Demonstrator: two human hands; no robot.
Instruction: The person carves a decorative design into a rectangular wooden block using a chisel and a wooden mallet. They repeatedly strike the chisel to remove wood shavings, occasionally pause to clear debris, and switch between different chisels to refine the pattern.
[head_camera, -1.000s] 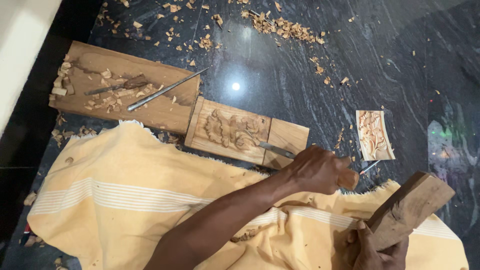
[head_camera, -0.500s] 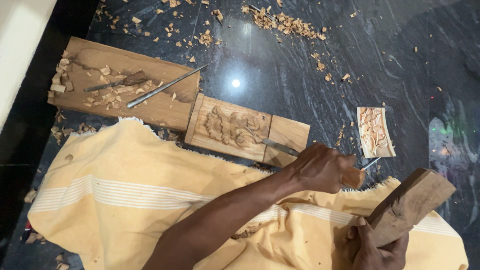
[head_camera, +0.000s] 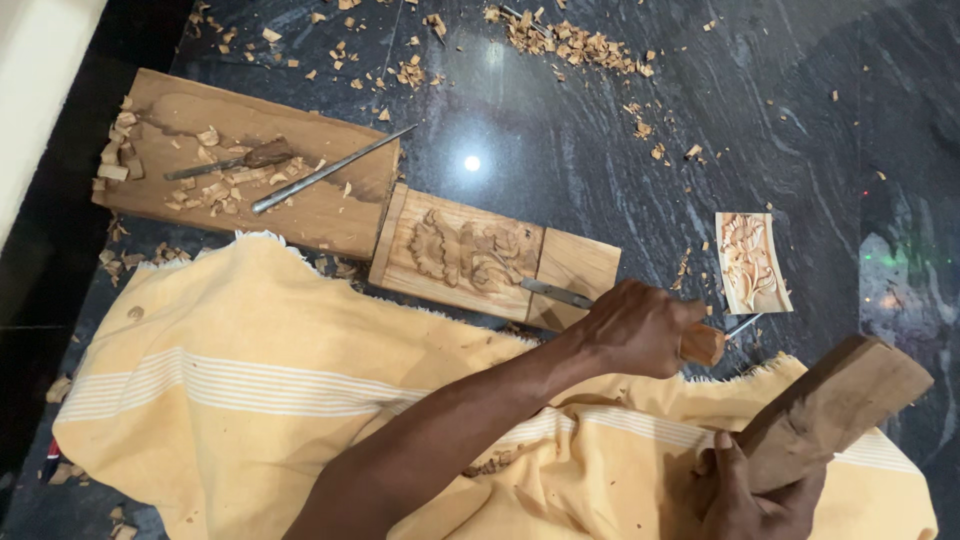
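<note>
The left hand (head_camera: 640, 328) is clamped around the orange-brown wooden handle of a steel chisel (head_camera: 700, 344), whose flat blade reaches left onto the rectangular pale wooden carving panel (head_camera: 470, 255). That panel, cut with a leafy relief, lies on the floor just beyond the edge of a yellow cloth with pale stripes (head_camera: 230, 400), and the blade tip rests near the border between its carved part and its plain right end. The right hand (head_camera: 745, 495), low at the frame's bottom edge, grips the lower end of a heavy brown wooden mallet block (head_camera: 835, 405), which tilts up to the right above the cloth.

Right of the chisel handle lies a small pale carved wooden plaque (head_camera: 750, 262), apart from the panel. To the panel's left, touching its end, sits a long flat brown wooden board (head_camera: 330, 205) carrying chips, a short brown-handled tool (head_camera: 240, 160) and a thin steel rod (head_camera: 330, 170).

Everything rests on a dark polished stone floor (head_camera: 600, 140) with pale veins, scattered with wood shavings (head_camera: 570, 40). A white wall edge (head_camera: 35, 80) runs along the upper left.
</note>
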